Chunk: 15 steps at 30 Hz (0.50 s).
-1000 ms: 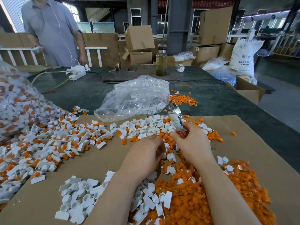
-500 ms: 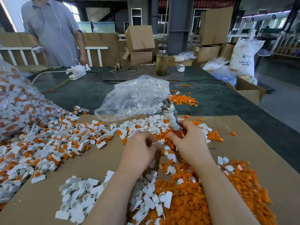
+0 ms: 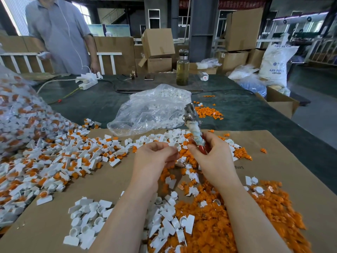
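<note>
Pliers (image 3: 193,125) gripped by right hand (image 3: 217,161), white sack (image 3: 274,68) printed ABS RESIN

- Bright daylight from windows (image 3: 12,13) far beyond the hands (image 3: 153,159), blown out.
- Soft shadows under the hands.
- Edges bend; bag (image 3: 16,115) left of the hands blurs.

Two hands: left hand (image 3: 155,157), right hand (image 3: 213,157). One pair of pliers (image 3: 193,123). White plastic pieces (image 3: 85,221) are far too many to count, easily hundreds; orange caps (image 3: 215,230) likewise, plus one small separate orange pile (image 3: 207,112) farther back. Two clear bags: one half-empty bag (image 3: 151,108) mid-table and one stuffed bag (image 3: 16,115) at left. One cardboard sheet (image 3: 273,161), one glass bottle (image 3: 182,70), one power strip (image 3: 88,82), one white sack (image 3: 275,64), one standing person (image 3: 60,33). Cardboard boxes (image 3: 157,42) behind — at least five, exact count unclear.
</note>
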Available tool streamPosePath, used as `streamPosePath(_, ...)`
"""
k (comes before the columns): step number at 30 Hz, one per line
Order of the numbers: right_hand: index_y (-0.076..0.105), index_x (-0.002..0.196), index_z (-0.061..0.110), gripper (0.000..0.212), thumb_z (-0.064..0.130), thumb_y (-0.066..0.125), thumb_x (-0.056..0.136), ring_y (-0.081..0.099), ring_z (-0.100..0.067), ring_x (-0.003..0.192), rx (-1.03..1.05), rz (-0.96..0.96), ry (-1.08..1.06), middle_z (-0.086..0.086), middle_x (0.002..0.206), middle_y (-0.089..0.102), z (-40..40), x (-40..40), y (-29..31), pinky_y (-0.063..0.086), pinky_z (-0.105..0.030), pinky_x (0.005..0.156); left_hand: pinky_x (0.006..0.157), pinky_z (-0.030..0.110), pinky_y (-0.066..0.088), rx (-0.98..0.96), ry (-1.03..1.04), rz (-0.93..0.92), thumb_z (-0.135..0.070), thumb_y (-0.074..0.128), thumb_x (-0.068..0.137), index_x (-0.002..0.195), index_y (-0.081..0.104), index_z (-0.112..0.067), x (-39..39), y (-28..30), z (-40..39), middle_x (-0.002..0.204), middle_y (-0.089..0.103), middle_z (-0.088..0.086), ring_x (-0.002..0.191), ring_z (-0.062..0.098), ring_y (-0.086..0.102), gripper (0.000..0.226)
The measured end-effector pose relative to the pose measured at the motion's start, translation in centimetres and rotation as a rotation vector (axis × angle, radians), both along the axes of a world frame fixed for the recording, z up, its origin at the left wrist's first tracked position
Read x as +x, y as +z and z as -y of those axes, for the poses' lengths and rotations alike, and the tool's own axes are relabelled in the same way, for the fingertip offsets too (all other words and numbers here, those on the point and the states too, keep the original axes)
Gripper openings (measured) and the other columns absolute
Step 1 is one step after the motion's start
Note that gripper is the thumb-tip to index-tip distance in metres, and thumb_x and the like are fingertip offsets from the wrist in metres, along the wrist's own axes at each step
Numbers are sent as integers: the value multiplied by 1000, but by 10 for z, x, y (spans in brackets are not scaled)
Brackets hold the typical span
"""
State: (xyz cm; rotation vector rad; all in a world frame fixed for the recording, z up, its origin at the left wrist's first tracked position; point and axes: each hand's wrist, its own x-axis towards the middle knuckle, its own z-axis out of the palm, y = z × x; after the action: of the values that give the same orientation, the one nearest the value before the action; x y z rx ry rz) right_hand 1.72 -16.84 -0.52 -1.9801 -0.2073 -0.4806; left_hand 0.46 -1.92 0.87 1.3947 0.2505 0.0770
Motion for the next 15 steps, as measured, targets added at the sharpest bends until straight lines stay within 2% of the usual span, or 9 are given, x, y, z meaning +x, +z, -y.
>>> streamPosePath(2, 61, 101, 33, 21, 22, 72, 88, 60, 12, 88, 10, 7, 6, 20, 89, 65, -1, 0, 0, 45, -2, 70, 56, 20, 54, -26, -12, 2, -5, 79, 80, 73, 70, -8, -1, 0, 1, 72, 75, 11, 69, 21, 74, 12)
streamPosePath(6, 57, 93, 42, 24, 24, 72, 87, 61, 7, 84, -27, 32, 17, 21, 84, 65, -3, -1, 0, 48, -9, 65, 53, 18, 53, -37, -9, 12, -4, 80, 77, 70, 72, -8, -2, 1, 2, 71, 74, 11, 65, 19, 73, 12)
streamPosePath(9, 60, 94, 37, 19, 25, 73, 86, 61, 5, 81, -56, 36, 5, 20, 80, 64, -4, 0, -2, 46, -13, 64, 53, 18, 53, -27, -14, 37, -3, 80, 78, 72, 73, -6, -3, 3, 2, 72, 74, 12, 65, 18, 73, 9)
streamPosePath(12, 62, 96, 35, 20, 22, 73, 86, 63, 2, 83, -31, 37, 8, 20, 83, 66, -5, 1, -3, 54, -24, 71, 51, 17, 52, 10, -16, 51, -2, 80, 77, 72, 73, -7, -5, 4, 3, 71, 75, 11, 62, 16, 73, 10)
streamPosePath(15, 62, 96, 34, 20, 20, 73, 86, 65, 0, 84, -36, 38, 9, 19, 85, 68, -6, 0, -4, 57, -33, 77, 54, 18, 54, 141, 6, 88, -6, 82, 78, 73, 73, -12, -5, 4, 4, 68, 75, 5, 64, 16, 74, 11)
